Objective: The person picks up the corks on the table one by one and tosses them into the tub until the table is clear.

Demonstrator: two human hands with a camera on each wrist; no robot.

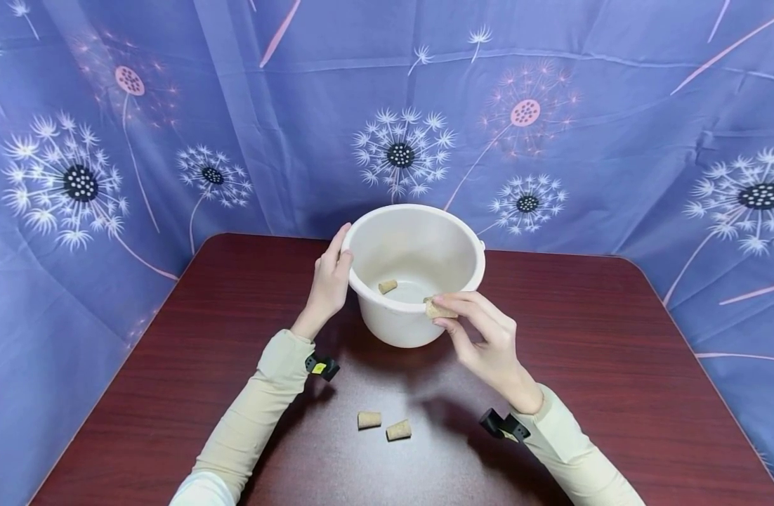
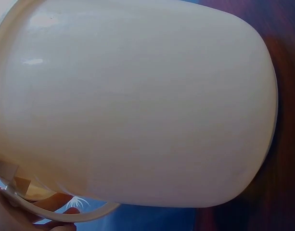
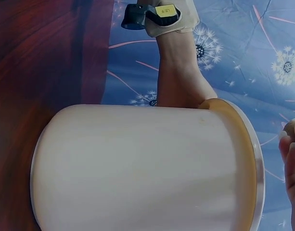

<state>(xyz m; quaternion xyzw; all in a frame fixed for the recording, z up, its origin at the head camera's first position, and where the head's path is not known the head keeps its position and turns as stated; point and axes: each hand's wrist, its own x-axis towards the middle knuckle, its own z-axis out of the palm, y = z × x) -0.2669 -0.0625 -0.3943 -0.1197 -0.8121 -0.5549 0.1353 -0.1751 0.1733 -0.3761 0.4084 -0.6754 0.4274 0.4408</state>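
A white plastic bucket (image 1: 393,327) stands upright near the back of the table. My left hand (image 1: 329,281) grips its left rim; in the left wrist view those fingers (image 2: 60,224) curl by the bucket's handle (image 2: 96,215). Between thumb and fingertips my right hand (image 1: 488,341) pinches a cork (image 1: 440,309) at the near right rim, overlapping the rim in the head view. The right wrist view catches that cork (image 3: 290,128) at its right edge, beyond the bucket's mouth. Another cork (image 1: 388,287) lies inside the bucket, toward its left side.
Two more corks, a left one (image 1: 369,420) and a right one (image 1: 399,430), lie on the dark red table (image 1: 583,316) in front of the bucket. A blue dandelion-print cloth (image 1: 311,140) hangs behind and along both sides.
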